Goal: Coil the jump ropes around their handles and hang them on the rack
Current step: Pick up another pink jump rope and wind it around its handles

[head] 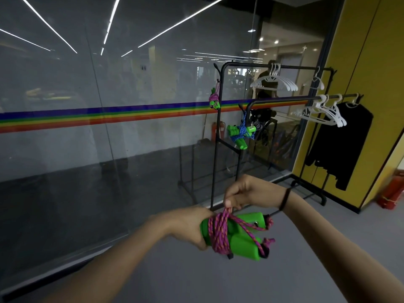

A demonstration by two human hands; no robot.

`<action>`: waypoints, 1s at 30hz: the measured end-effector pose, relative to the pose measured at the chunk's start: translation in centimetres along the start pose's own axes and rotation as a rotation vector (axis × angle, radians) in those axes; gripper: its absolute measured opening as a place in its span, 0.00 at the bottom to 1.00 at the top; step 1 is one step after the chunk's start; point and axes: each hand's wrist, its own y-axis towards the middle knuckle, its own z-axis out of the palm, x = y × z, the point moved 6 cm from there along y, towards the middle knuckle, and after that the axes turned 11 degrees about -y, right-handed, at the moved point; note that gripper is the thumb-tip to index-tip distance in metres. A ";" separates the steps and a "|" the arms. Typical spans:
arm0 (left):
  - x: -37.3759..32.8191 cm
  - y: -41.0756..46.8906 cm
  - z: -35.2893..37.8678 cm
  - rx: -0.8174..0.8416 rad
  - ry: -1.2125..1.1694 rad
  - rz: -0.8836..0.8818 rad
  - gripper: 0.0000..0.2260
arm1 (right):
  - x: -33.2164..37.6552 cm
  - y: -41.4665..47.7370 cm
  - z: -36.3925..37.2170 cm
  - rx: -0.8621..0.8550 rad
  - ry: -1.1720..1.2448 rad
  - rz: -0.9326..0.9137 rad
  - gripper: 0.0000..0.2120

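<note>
My left hand point(192, 226) grips the near ends of two green handles point(242, 235) held side by side. A pink-purple rope point(218, 235) is wound round them in several turns. Just above, my right hand point(244, 191) pinches a loop of that rope and pulls it upward. Ahead stands the black rack point(220, 101). A coiled pink jump rope point(214, 99) with green handles hangs from a hook on its upper left post. A coiled blue jump rope point(241, 132) with green handles hangs from a lower hook.
White hangers point(273, 80) hang on the rack's top bar; more hangers and a black garment point(341, 145) hang on a second bar. A glass wall with a rainbow stripe point(109, 117) runs on the left, a yellow wall point(371, 62) on the right. Red extinguishers point(391, 191) stand on the floor.
</note>
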 end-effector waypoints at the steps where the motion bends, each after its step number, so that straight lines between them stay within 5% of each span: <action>1: -0.2 -0.2 0.0 0.026 -0.090 0.003 0.14 | -0.7 0.1 0.4 0.015 0.143 0.019 0.19; 4: -0.5 -0.7 0.3 0.001 -0.390 0.037 0.17 | -0.8 -0.5 1.5 0.020 0.463 0.081 0.23; 6: -0.3 -0.6 0.3 -0.104 -0.575 0.104 0.17 | -1.1 -0.5 1.8 -0.139 0.730 0.139 0.24; 8: 0.4 -0.2 -0.3 -0.352 -0.678 0.145 0.22 | -3.7 0.2 2.4 -0.455 1.128 0.223 0.17; 10: 0.3 -0.4 -0.9 -0.659 -0.597 0.143 0.24 | -5.4 0.5 3.3 -0.604 1.231 0.355 0.17; 12: -0.1 -0.8 -1.3 -0.892 -0.411 0.101 0.23 | -5.6 1.1 3.8 -0.635 1.110 0.446 0.17; 15: -0.3 -1.2 -2.0 -1.015 -0.334 0.060 0.15 | -4.5 0.8 3.1 -0.706 0.958 0.440 0.17; 22: -0.6 -1.1 -1.3 -0.839 -1.281 0.080 0.08 | -5.5 0.0 2.9 -0.707 0.198 0.331 0.21; 30: 0.5 -1.9 0.4 -0.798 -1.414 0.005 0.12 | -5.9 -0.7 1.6 -0.645 -0.132 0.247 0.18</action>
